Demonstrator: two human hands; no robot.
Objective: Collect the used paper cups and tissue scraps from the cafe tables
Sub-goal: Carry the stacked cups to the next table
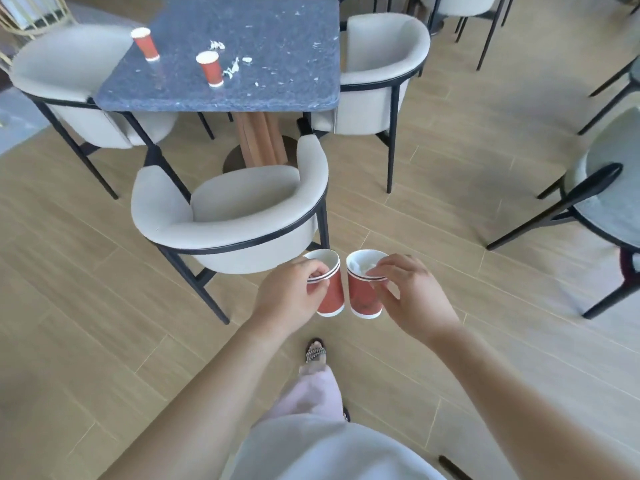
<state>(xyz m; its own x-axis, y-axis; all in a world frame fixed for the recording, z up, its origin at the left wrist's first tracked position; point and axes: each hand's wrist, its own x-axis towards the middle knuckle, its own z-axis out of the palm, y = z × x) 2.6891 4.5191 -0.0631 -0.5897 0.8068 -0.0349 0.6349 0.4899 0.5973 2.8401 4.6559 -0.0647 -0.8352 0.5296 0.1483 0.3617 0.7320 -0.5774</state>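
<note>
Pinching rims, left hand [294, 289] holds left cup [333, 296], right hand [412, 292] right cup [364, 296], its tissue [360, 264] half hidden.

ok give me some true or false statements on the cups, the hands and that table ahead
1. The left hand holds one red paper cup and the right hand holds another red paper cup. True.
2. The right hand's cup is empty. False: a white tissue lies in it.
3. Two more red paper cups, the far cup and the near cup, stand upright on the dark table. True.
4. That table has no tissue on it. False: tissue scraps lie beside the near cup.
5. The two held cups are stacked. False: they are side by side.
</note>
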